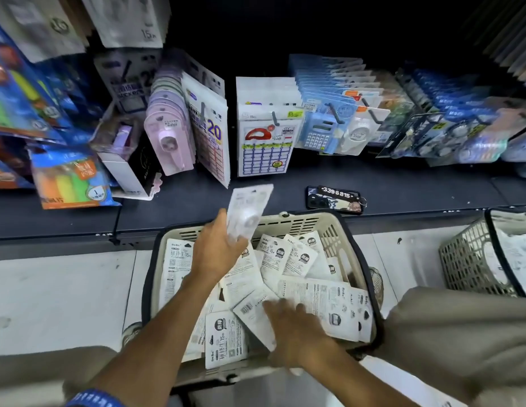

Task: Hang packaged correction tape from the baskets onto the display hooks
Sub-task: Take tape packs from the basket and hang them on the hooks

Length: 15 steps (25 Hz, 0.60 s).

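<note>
A beige basket point(311, 223) with a dark rim stands on the floor before me, filled with several white correction tape packs point(316, 301). My left hand point(217, 248) grips one correction tape pack point(248, 211) and holds it above the basket's far edge, below the shelf. My right hand point(294, 327) reaches down among the packs at the basket's near side; it is blurred, and whether its fingers hold one I cannot tell. Display hooks point(275, 118) above the shelf carry hanging stationery packs.
A phone with a number tag point(335, 198) lies on the dark shelf point(197, 207) behind the basket. A second mesh basket point(473, 259) with more packs stands at the right. Label sheets, calculators and pink tape dispensers hang along the back. My knees flank the basket.
</note>
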Each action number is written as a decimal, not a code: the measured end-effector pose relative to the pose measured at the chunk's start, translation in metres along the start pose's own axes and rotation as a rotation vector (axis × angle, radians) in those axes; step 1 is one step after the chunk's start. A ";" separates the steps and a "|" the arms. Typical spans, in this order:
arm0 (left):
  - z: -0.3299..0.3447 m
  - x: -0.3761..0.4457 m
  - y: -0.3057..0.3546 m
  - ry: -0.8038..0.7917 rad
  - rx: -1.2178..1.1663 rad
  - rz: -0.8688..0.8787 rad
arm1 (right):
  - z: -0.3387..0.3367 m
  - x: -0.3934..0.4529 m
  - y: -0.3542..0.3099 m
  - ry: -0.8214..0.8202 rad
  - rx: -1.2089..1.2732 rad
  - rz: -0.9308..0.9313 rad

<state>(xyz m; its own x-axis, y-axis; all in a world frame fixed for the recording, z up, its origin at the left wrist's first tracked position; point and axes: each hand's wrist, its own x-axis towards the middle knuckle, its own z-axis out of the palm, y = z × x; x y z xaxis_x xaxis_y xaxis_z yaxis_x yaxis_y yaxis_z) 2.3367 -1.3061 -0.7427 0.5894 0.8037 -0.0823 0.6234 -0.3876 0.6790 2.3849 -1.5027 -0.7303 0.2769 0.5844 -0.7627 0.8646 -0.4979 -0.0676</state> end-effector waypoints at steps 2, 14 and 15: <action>0.002 -0.005 -0.015 -0.119 0.129 -0.001 | 0.002 -0.002 -0.003 0.035 -0.099 0.072; -0.034 0.014 0.014 -0.347 -0.133 0.115 | -0.110 -0.014 0.071 0.590 0.799 -0.275; -0.038 0.017 0.019 -0.395 -0.095 0.127 | -0.114 -0.009 0.069 0.593 0.980 -0.282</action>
<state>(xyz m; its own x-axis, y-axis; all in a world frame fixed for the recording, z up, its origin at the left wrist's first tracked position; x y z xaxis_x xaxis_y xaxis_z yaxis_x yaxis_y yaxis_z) 2.3390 -1.2822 -0.7036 0.8213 0.5105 -0.2546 0.4943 -0.4141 0.7643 2.4899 -1.4698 -0.6547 0.5027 0.8303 -0.2406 0.3066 -0.4315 -0.8484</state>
